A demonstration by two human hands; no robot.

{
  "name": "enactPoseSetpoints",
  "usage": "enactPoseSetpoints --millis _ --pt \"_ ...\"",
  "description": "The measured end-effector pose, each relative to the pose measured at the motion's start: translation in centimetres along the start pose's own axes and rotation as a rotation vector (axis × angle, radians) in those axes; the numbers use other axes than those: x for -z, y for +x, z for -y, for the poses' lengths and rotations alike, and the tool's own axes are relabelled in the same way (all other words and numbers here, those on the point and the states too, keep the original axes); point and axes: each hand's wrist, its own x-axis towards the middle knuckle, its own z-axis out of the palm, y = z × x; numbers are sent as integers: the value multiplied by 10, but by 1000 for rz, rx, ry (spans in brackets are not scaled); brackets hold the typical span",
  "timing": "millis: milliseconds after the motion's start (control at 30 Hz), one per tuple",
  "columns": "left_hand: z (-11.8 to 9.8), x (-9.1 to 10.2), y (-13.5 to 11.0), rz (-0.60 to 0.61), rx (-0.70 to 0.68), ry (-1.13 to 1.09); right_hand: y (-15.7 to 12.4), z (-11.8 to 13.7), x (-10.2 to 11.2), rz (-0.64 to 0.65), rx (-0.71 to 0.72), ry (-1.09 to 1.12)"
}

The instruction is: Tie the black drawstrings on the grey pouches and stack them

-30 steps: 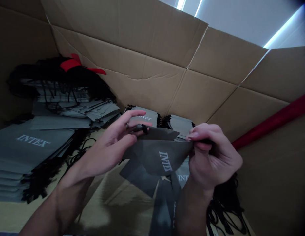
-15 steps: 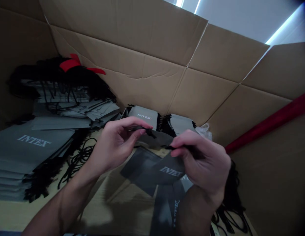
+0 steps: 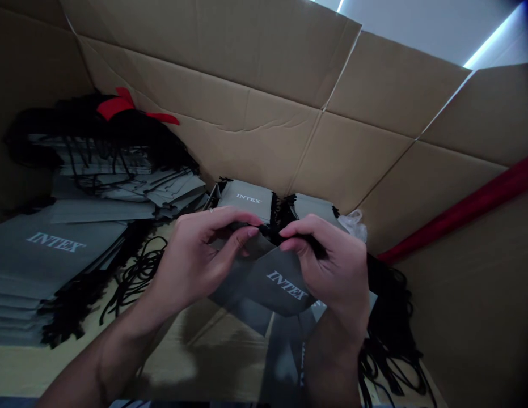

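Note:
Between both hands hangs a small grey fabric pouch (image 3: 277, 282) printed INTEX. My left hand (image 3: 194, 262) pinches its top edge and a black drawstring end with thumb and fingers. My right hand (image 3: 332, 266) is closed on the other side of the top edge, gripping the black cord there. The two hands almost touch above the pouch. More grey pouches (image 3: 284, 345) lie under it on the cardboard.
I am looking into a big cardboard box (image 3: 255, 85). Stacks of large grey INTEX bags (image 3: 42, 255) lie left, with a heap under black cords and a red ribbon (image 3: 119, 105) behind. Small pouch stacks (image 3: 246, 199) stand at the back. Loose black cords (image 3: 391, 340) lie right.
My hands have drawn together, so the pouch's top edge is gathered between them. The pouch hangs lower and tilts, and the view has shifted slightly.

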Motion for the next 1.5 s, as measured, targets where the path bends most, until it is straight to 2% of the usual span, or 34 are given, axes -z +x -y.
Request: enactPoseSetpoints --millis 167,300,467,667,733,967,1100,1367,1500 --pt "-1 0 1 24 -54 -33 -1 -3 1 22 -38 57" --pt "-3 -2 1 45 -130 -75 3 -9 -6 73 79 149" --pt "-4 -5 -1 46 -96 -125 7 -15 -15 48 136 224" --pt "6 -4 0 69 -303 107 4 -14 -11 85 49 212" --pt "7 -4 1 66 -334 133 4 -14 -11 96 48 209" --pt "3 -1 3 118 -247 138 6 -17 -12 120 2 221" --pt "3 -1 3 128 -285 130 4 -16 -12 119 -19 222" --pt "-2 7 4 172 -296 55 3 -9 -17 37 -88 342" --pt "-6 11 3 155 -236 65 3 -6 -17 12 -105 380"
